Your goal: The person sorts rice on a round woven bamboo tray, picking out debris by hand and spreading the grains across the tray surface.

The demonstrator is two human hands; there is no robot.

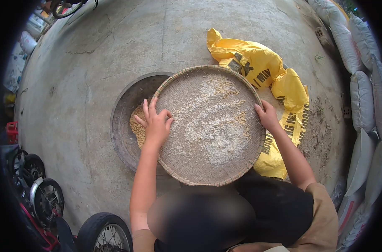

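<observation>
A round woven winnowing tray (207,183) is in front of me, with white broken grain and powder (224,134) and some tan grains spread over it. My right hand (267,116) grips its right rim, thumb on top. My left hand (156,126) is over the tray's left side, thumb and index finger pinched together and the other fingers spread. Whatever the pinch holds is too small to make out. Partly beneath the tray, a dark round basin (120,122) holds a heap of tan grain (136,133); the tray hides its right side.
A crumpled yellow sack (292,90) with black print lies beyond and right of the tray. Filled white sacks (362,101) are stacked along the right edge. Motorbike wheels (109,235) stand at lower left, near a red crate (12,132). The floor is concrete (86,92).
</observation>
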